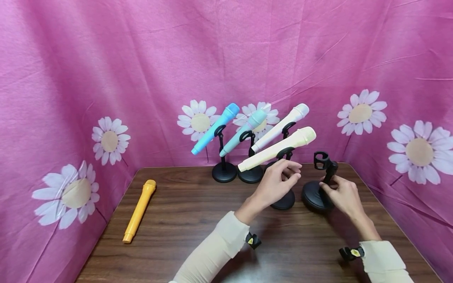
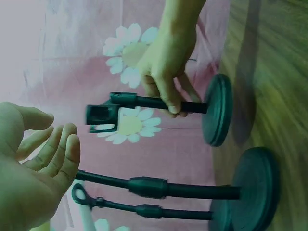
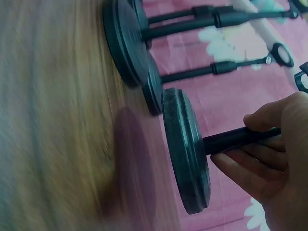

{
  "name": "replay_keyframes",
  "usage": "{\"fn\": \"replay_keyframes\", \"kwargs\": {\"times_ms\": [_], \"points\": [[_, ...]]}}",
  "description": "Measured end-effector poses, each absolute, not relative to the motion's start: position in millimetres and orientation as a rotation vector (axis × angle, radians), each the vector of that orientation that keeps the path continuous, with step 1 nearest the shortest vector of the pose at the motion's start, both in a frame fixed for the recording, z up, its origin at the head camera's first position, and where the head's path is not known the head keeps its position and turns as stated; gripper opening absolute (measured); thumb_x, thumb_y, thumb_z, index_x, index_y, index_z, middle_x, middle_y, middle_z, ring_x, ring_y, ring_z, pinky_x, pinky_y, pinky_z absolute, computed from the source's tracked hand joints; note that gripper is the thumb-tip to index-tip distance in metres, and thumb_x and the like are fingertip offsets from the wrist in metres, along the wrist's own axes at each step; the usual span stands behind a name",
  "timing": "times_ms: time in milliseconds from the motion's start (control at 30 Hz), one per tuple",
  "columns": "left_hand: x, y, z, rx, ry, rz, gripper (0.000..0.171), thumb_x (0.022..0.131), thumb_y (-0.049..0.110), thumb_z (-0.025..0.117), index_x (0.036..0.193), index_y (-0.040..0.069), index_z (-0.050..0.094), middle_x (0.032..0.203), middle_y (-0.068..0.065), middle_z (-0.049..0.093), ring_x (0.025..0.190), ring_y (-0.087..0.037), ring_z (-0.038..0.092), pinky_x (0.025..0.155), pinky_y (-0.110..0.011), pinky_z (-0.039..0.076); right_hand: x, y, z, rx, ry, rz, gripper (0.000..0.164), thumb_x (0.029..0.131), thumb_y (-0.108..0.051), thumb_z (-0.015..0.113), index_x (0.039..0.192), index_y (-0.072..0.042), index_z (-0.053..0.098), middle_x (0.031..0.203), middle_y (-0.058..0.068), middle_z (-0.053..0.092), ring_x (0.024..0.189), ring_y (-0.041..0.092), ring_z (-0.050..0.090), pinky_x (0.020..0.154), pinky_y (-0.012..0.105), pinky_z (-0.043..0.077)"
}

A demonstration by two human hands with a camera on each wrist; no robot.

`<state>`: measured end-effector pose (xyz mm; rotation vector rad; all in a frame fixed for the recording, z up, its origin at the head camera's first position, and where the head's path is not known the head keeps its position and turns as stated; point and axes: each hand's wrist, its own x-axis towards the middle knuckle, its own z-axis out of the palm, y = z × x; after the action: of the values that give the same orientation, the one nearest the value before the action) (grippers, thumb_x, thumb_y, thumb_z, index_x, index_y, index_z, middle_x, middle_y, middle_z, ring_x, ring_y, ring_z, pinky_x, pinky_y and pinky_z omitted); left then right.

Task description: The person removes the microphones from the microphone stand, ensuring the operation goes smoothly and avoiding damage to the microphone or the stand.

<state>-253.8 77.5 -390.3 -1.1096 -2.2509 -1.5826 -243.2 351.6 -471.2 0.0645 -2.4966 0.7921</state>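
In the head view, my right hand (image 1: 344, 196) grips the pole of a black desktop microphone stand (image 1: 316, 196) at the right of the table. Its clip holds no microphone, and the round base (image 3: 185, 154) is raised off the wood, over its shadow in the right wrist view. My left hand (image 1: 275, 183) hovers with loosely bent fingers and nothing in them, just below a cream microphone (image 1: 274, 151). That microphone leans in the clip of another black stand (image 1: 284, 201). The left wrist view shows the left hand's fingers pointing toward the raised stand's clip.
Behind, a white microphone (image 1: 281, 127), a mint microphone (image 1: 244, 133) and a blue microphone (image 1: 215, 129) sit tilted in black stands. A yellow microphone (image 1: 139, 212) lies on the left of the wooden table (image 1: 170, 232). A pink flowered curtain (image 1: 159, 70) surrounds the table's back and sides.
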Motion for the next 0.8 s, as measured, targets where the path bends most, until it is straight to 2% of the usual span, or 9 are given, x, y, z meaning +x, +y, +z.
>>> {"fn": "replay_keyframes", "kwargs": {"times_ms": [133, 300, 400, 533, 667, 800], "points": [[-255, 72, -379, -1.144, -2.214, -1.487, 0.019, 0.104, 0.008, 0.068, 0.122, 0.005, 0.072, 0.106, -0.007, 0.072, 0.089, -0.003, 0.064, 0.075, -0.012, 0.054, -256, 364, -471, 0.035, -2.523, 0.773, 0.015, 0.096, -0.018, 0.077, 0.105, -0.006, 0.079, 0.096, 0.02, 0.081, 0.082, 0.04, 0.079, 0.069, 0.02, 0.045], [-256, 63, -363, -1.174, -2.138, -1.415, 0.017, 0.104, 0.006, 0.067, 0.12, 0.003, 0.072, 0.104, -0.008, 0.071, 0.087, -0.01, 0.062, 0.074, -0.011, 0.052, -272, 377, -472, -0.003, -2.534, 0.753, 0.02, 0.097, -0.02, 0.073, 0.106, -0.003, 0.078, 0.099, 0.025, 0.079, 0.098, 0.054, 0.07, 0.078, 0.052, 0.048], [-258, 57, -354, -1.167, -2.102, -1.37, 0.016, 0.103, 0.004, 0.066, 0.118, 0.002, 0.072, 0.104, -0.008, 0.07, 0.086, -0.012, 0.062, 0.073, -0.012, 0.051, -280, 383, -474, -0.035, -2.551, 0.752, 0.024, 0.098, -0.022, 0.071, 0.108, -0.001, 0.077, 0.103, 0.029, 0.077, 0.105, 0.059, 0.065, 0.083, 0.062, 0.047], [-262, 50, -347, -1.118, -2.065, -1.28, 0.015, 0.102, 0.003, 0.067, 0.115, 0.001, 0.074, 0.104, -0.008, 0.071, 0.087, -0.015, 0.064, 0.074, -0.018, 0.054, -288, 393, -480, -0.097, -2.594, 0.758, 0.028, 0.1, -0.025, 0.068, 0.112, -0.001, 0.076, 0.109, 0.032, 0.075, 0.108, 0.061, 0.063, 0.083, 0.064, 0.048], [-267, 43, -344, -1.014, -2.077, -1.139, 0.014, 0.099, 0.006, 0.071, 0.112, 0.004, 0.075, 0.109, -0.007, 0.072, 0.101, -0.021, 0.064, 0.089, -0.029, 0.055, -292, 402, -485, -0.157, -2.636, 0.774, 0.031, 0.101, -0.027, 0.067, 0.114, 0.0, 0.075, 0.111, 0.034, 0.074, 0.108, 0.062, 0.063, 0.081, 0.064, 0.048], [-269, 38, -342, -0.9, -2.162, -0.995, 0.023, 0.096, 0.013, 0.077, 0.118, 0.009, 0.075, 0.119, -0.006, 0.069, 0.11, -0.025, 0.058, 0.099, -0.035, 0.05, -294, 408, -490, -0.182, -2.651, 0.782, 0.032, 0.101, -0.027, 0.066, 0.115, 0.001, 0.074, 0.111, 0.034, 0.073, 0.106, 0.062, 0.063, 0.08, 0.062, 0.048]]}}
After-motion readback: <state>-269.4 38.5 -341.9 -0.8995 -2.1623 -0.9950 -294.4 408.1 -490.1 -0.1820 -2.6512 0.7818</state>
